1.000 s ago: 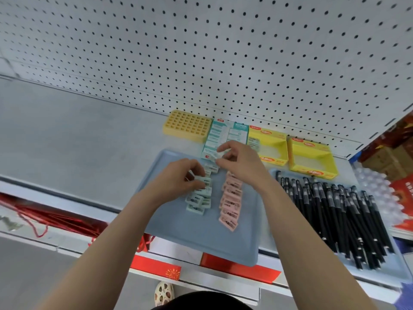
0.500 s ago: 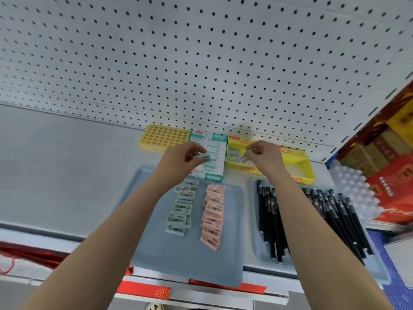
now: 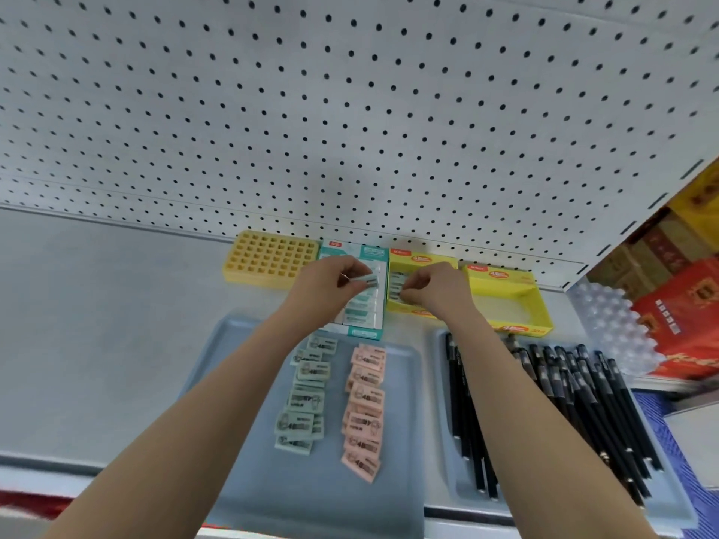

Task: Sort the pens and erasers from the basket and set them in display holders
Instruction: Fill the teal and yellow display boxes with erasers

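At the back of the shelf (image 3: 97, 305), our left hand (image 3: 330, 284) pinches a green eraser (image 3: 367, 281) right over the teal display box (image 3: 373, 251), its long axis crosswise like the rows inside. Our right hand (image 3: 437, 289) pinches what looks like a second eraser (image 3: 400, 286) at the left end of the yellow display box (image 3: 422, 261), just beside. The loose green erasers (image 3: 305, 398) and pink erasers (image 3: 365, 410) lie nearer us on the blue tray (image 3: 241, 383), between the forearms (green column nearer the left hand). We read "4B" on them, but the brand tags are too blurred.

2 bare forearms are stretched forward; an eraser (image 3: 367, 281) is pinched by the left hand (image 3: 330, 284), the right hand (image 3: 437, 291) is curled.
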Available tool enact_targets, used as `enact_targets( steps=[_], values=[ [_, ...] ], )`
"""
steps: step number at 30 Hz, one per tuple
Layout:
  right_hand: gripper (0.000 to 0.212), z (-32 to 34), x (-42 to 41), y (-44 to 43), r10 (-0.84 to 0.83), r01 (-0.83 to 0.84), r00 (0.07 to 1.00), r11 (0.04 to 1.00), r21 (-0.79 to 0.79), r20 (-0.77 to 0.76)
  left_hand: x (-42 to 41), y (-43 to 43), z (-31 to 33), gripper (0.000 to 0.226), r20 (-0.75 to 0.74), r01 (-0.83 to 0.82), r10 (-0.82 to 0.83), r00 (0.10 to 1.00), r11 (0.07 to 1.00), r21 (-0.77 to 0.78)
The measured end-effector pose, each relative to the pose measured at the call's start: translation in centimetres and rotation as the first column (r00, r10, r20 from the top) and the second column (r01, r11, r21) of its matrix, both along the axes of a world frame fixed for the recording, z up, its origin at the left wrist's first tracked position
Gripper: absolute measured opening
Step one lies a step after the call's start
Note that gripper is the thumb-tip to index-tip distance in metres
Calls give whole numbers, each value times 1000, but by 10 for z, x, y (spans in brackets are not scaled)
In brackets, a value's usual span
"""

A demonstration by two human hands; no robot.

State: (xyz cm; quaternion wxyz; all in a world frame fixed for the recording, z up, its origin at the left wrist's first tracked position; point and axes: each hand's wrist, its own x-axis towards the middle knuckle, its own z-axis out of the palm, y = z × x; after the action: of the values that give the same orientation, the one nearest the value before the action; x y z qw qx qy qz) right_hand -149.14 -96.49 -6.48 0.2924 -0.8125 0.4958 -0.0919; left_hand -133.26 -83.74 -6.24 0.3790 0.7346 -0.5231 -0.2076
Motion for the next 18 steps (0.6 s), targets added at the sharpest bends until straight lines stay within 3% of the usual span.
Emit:
enact_targets(
  steps=[7,11,14,18],
  values=[
    [2,1,-3,-5,97,-101,990,994,-34,-104,-6,-23,-1,18,-9,24,-24,1000,1000,13],
    [9,-3,-3,-7,51,-53,998,994,-95,-27,-12,-31,0,17,0,29,-29,1000,1000,5],
    [24,-1,-5,-6,111,-118,991,989,-89,-81,-13,-35,0,13,-5,23,-23,1000,1000,4],
    [21,-3,-7,-9,139,-142,989,988,-62,-60,-13,-37,0,15,-18,21,-20,1000,1000,13]
  ],
)
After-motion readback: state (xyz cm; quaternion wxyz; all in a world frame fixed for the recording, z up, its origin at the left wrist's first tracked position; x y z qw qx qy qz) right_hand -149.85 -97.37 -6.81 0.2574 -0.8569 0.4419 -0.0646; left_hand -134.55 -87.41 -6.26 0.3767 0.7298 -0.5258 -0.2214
